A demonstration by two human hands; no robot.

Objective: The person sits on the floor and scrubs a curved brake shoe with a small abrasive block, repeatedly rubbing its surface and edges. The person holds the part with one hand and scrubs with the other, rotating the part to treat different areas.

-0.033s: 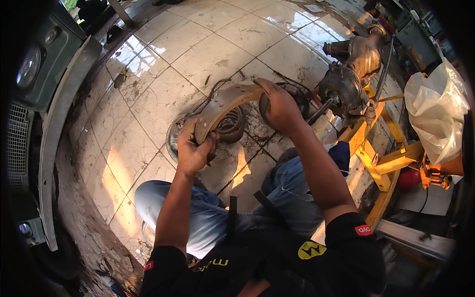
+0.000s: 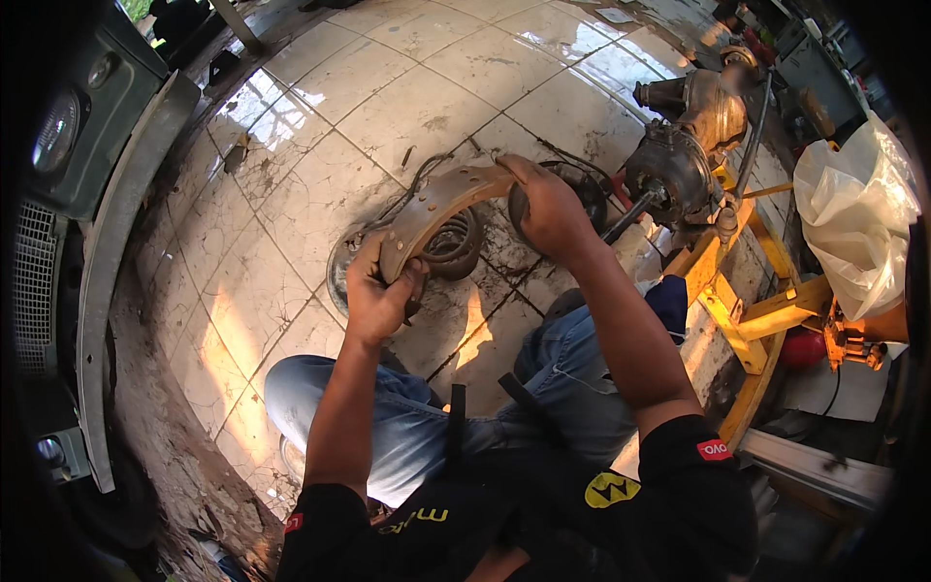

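Observation:
A curved brake shoe [image 2: 441,206], brown and worn, with rivets along its face, is held up between both hands above the floor. My left hand [image 2: 376,293] is closed round its near left end, the thumb pressing on the inner side. At the far right end, my right hand [image 2: 549,211] grips the shoe with the fingers partly hidden. Below the shoe, a coiled ring-shaped part [image 2: 458,247] lies on the tiles, partly covered by it. A dark round part [image 2: 586,197] rests on the floor beside my right hand.
A greasy axle housing [image 2: 669,175] sits on a yellow stand [image 2: 725,315] to the right. Near it is a clear plastic bag [image 2: 853,218]. At the left stands a vehicle front with a long grey bumper [image 2: 121,213]. Dirty tiles [image 2: 388,107] cover the floor.

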